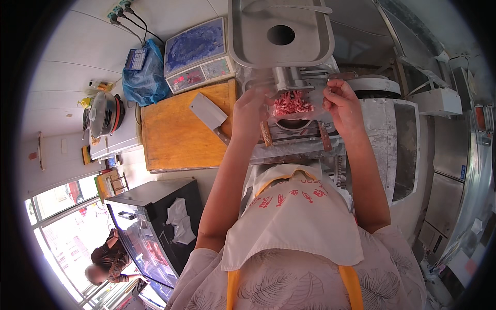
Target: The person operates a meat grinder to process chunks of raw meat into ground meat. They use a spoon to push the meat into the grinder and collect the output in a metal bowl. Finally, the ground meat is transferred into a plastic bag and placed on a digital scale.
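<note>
Fresh minced meat (293, 103), red with pale strands, lies just below the metal outlet of a meat grinder (289, 77). Thin see-through film seems to surround the meat, between my two hands. My left hand (252, 111) is at the left of the meat, smeared by motion, so its fingers cannot be read. On the right, my right hand (343, 106) is raised beside the outlet with thumb and fingers pinched together; what they hold, if anything, is too small to make out. Beneath the meat shows the rim of a round metal bowl (293, 125).
A steel feed tray (238, 31) tops the grinder. Left of my left hand, a cleaver (208, 111) lies on a wooden board (175, 139), near a scale (196, 49) and blue plastic bag (147, 77). Wooden handles (324, 137) stand near the bowl. Another person (111, 261) is far left.
</note>
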### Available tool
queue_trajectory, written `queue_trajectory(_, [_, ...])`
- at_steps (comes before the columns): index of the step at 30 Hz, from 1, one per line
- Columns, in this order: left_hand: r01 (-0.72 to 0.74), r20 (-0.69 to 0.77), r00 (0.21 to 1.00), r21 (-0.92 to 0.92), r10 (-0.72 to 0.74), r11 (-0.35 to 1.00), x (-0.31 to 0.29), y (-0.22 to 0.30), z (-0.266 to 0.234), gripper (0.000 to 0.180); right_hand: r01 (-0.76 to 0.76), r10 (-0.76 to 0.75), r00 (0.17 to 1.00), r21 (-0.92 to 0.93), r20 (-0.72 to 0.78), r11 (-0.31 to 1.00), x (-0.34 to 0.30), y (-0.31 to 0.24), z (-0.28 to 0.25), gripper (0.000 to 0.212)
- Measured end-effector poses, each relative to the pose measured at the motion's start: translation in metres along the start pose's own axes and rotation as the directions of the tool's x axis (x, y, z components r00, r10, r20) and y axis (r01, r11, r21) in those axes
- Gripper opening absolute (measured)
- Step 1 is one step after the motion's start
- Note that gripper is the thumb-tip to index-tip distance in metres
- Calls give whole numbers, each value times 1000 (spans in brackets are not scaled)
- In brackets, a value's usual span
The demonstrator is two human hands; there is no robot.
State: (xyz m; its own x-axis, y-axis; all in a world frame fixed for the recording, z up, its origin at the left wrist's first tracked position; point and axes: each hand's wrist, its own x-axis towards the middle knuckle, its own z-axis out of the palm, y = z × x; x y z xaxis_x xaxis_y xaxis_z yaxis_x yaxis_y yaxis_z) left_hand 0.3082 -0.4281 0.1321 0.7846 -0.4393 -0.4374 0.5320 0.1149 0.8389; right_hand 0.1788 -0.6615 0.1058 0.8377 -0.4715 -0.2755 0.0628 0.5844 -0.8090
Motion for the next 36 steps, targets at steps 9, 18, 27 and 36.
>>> queue_trajectory(9, [-10,6,1000,-6,10,1000,2,-4,-3,19,2,-2,1000,-6,5,1000,0,1,-1,22])
queue_trajectory(18, [-2,-6,1000,-12,2,1000,0,-2,-1,18,0,0,1000,-1,8,1000,1,1,-2,22])
queue_trajectory(27, [-13,-6,1000,3,13,1000,-1,-2,-1,18,-3,3,1000,-4,10,1000,0,2,-3,23])
queue_trajectory(36, [-10,1,1000,0,10,1000,5,-12,-8,18,-7,7,1000,7,8,1000,1,5,-4,23])
